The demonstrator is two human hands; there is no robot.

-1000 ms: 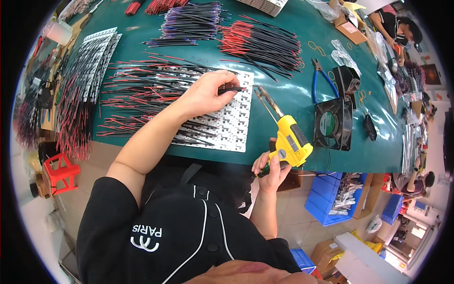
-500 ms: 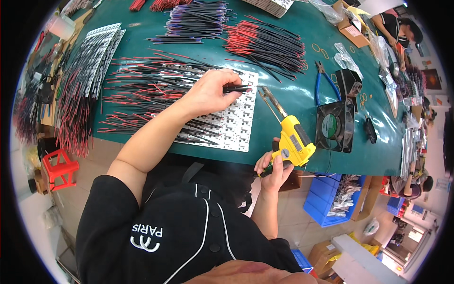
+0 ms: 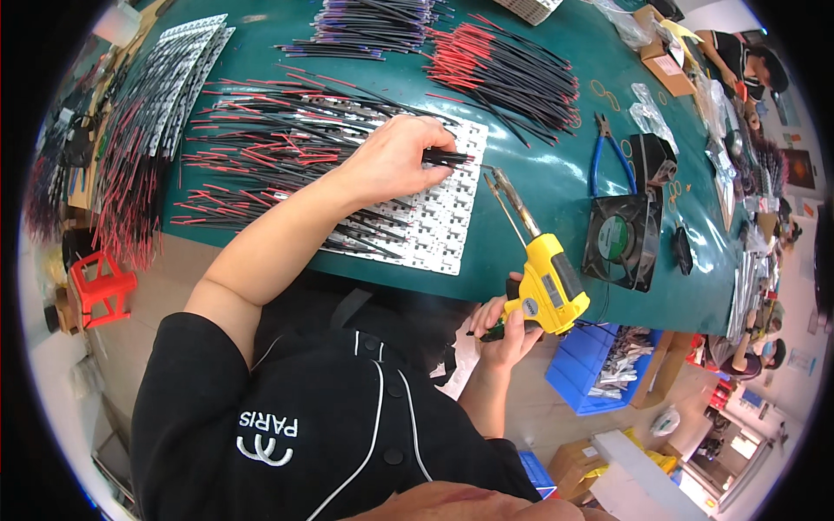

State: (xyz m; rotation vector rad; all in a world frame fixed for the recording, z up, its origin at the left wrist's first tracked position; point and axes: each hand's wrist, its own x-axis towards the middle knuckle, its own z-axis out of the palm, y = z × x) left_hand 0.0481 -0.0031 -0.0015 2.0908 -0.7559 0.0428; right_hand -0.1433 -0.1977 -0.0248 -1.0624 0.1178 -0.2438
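Observation:
My left hand [image 3: 395, 161] is closed around a small bunch of black wires [image 3: 446, 158], held over a white circuit board panel [image 3: 447, 227] on the green table. Many black wires with red ends [image 3: 261, 148] lie across the panel's left part, sticking out past its edge. In my right hand [image 3: 506, 334] is a yellow soldering gun [image 3: 552, 282], gripped low on its handle near the table's front edge. Its metal tip points up toward the wire ends, just off the panel's right edge, with a small gap between them.
Bundles of red-and-black wires [image 3: 512, 78] and purple-tipped wires [image 3: 369, 30] lie at the back. To the right are blue-handled cutters [image 3: 612, 156] and a black fan [image 3: 615, 241]. More wired panels [image 3: 178, 87] lie left. A blue bin [image 3: 573, 369] stands below the table.
The whole view has shifted slightly. The soldering gun sits a little lower relative to the wire ends; both hands keep their hold.

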